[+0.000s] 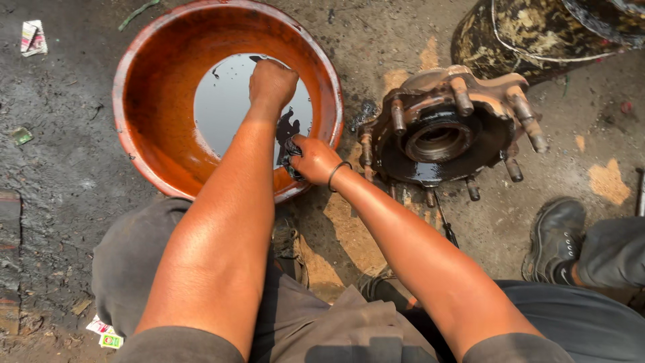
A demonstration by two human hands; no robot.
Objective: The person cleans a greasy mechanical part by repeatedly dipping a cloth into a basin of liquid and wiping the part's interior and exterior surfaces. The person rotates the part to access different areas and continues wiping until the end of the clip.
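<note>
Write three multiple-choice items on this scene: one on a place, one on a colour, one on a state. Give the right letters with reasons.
1. Where is the left hand?
A. on the wheel hub
B. inside the basin, at the dark liquid
C. on the ground

2. What colour is the basin?
A. orange
B. blue
C. white

3. What is the state of the right hand?
A. open and empty
B. closed on a dark rag
C. out of view

Answers:
1 B: the fist sits over the dark liquid pooled in the basin.
2 A: its wall and rim are orange throughout.
3 B: the fingers grip a dark rag at the basin's near rim, beside the rusty wheel hub.
</note>
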